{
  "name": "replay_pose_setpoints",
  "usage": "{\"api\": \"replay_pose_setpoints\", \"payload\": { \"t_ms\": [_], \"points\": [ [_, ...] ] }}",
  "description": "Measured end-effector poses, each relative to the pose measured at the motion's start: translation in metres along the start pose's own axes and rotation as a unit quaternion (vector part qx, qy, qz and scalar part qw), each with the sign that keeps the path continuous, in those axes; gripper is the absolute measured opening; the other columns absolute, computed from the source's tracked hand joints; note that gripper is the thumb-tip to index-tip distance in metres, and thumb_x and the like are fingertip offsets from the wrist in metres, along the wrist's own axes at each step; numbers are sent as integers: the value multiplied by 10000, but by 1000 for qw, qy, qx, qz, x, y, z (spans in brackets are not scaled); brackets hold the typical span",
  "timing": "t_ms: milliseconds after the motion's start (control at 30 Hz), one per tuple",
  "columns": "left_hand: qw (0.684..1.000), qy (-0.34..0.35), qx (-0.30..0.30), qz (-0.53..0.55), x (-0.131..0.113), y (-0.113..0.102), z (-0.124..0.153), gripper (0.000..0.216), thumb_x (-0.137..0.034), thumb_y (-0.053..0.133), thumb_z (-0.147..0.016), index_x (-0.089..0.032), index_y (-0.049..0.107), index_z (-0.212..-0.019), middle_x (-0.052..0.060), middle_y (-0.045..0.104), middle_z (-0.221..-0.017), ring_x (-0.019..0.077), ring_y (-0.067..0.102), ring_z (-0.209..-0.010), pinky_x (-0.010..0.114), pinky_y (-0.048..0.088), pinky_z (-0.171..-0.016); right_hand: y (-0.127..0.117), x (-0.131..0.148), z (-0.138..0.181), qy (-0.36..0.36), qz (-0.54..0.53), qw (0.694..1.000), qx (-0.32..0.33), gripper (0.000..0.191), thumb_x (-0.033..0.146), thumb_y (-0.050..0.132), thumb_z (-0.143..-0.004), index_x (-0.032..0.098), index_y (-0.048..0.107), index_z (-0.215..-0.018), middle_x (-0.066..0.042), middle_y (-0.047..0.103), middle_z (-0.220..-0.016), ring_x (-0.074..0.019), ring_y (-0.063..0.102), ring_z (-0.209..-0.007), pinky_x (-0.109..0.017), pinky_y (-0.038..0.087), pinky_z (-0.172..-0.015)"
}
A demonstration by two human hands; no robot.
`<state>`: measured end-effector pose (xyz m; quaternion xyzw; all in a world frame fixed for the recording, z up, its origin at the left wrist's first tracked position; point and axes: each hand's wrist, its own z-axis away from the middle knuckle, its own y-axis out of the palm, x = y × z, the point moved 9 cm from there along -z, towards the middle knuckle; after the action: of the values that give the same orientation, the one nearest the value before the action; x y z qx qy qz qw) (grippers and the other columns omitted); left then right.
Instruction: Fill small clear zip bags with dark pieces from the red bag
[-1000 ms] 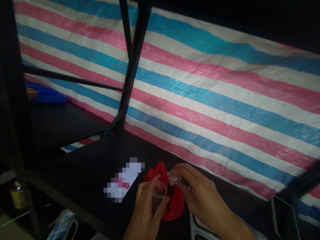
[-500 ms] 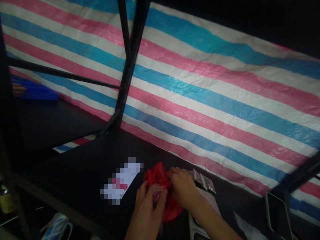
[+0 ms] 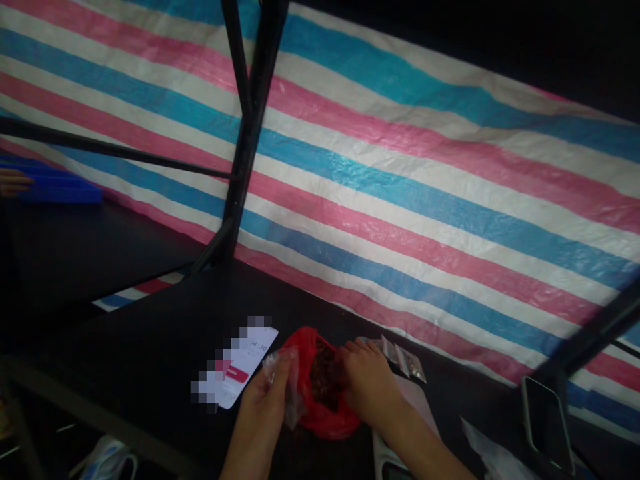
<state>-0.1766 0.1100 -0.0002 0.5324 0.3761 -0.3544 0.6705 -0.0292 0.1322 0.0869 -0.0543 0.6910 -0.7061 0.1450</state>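
The left hand, slanting forward, pinches a clear bag; the right hand bends at a red bag's mouth, its grip impossible to tell.

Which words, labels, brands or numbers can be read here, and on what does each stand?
"4:30": lit phone, its leading character unclear.
Rest of that screen: pixelated or too small.
Scale display: cut off, unreadable.
Red bag, clear bag, small packets: no readable text.
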Motion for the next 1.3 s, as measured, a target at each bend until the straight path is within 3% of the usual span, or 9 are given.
{"api": "replay_pose_setpoints", "payload": {
  "t_ms": [167, 300, 567, 700, 900, 1033, 1200, 1300],
  "points": [
    [1000, -9, -5, 25, -4, -8, -3, 689, -807, 874, -573, -209, 736, -885, 14, 797, -846, 242, 737, -861, 298, 589, -795, 1, -4, -5, 28, -20, 999, -17, 351, 58, 601, -814, 93, 758, -1126, -199, 779, -1177, -350, 674, -1205, -424, 450, -1026],
    [999, -11, 9, 53, -3, -6, -6, 697, -786, 889, -575, -208, 762, -943, 25, 823, -943, 261, 753, -924, 305, 607, -782, 3, 0, -12, 24, -53, 998, -24, 358, 60, 629, -793, 116, 767, -1119, -179, 788, -1183, -335, 686, -1189, -408, 461, -1014],
    [994, -49, -24, 92, 0, -16, -15, 738, -669, 920, -550, -193, 766, -1093, 77, 801, -1206, 323, 714, -1215, 398, 611, -987, 15, 1, -20, 39, -162, 986, -26, 376, 123, 716, -772, 211, 814, -1124, -99, 820, -1157, -294, 719, -1135, -350, 480, -947],
    [994, -51, -17, 92, 1, -19, -17, 732, -706, 855, -626, -182, 760, -1127, 109, 783, -1263, 348, 704, -1241, 438, 619, -985, 21, 1, -23, 39, -215, 975, -25, 329, 163, 770, -764, 249, 830, -1076, -45, 841, -1080, -261, 731, -1072, -320, 479, -910],
    [996, -50, -35, 68, 17, -26, -21, 555, -605, 746, -843, -214, 746, -1237, 98, 750, -1361, 323, 668, -1326, 465, 552, -1111, 21, 4, -23, 26, -261, 965, -21, 318, 149, 800, -740, 232, 845, -1044, -60, 832, -1042, -267, 723, -1008, -329, 480, -877],
    [997, -44, -29, 50, 22, -22, -21, 538, -604, 694, -887, -252, 707, -1294, 76, 676, -1492, 308, 607, -1410, 476, 531, -1141, 20, 1, -16, 16, -288, 957, -26, 335, 90, 780, -716, 225, 846, -1015, -81, 808, -1044, -294, 701, -1036, -374, 472, -929],
    [1000, 0, -15, 3, 12, -11, -20, 767, -804, 724, -711, -216, 695, -1203, 111, 736, -1343, 354, 629, -1352, 475, 553, -1110, 32, -9, -12, 11, -380, 925, -18, 364, 76, 751, -705, 195, 833, -1039, -89, 818, -1057, -292, 735, -1037, -387, 518, -942],
    [998, 44, 5, -45, 4, -5, -20, 739, -810, 703, -716, -215, 691, -1153, 118, 759, -1214, 360, 670, -1257, 505, 544, -1108, 41, -15, -13, -6, -458, 889, -2, 352, 84, 703, -712, 180, 812, -1032, -72, 842, -1052, -260, 774, -1023, -351, 561, -935]
  ]
}}
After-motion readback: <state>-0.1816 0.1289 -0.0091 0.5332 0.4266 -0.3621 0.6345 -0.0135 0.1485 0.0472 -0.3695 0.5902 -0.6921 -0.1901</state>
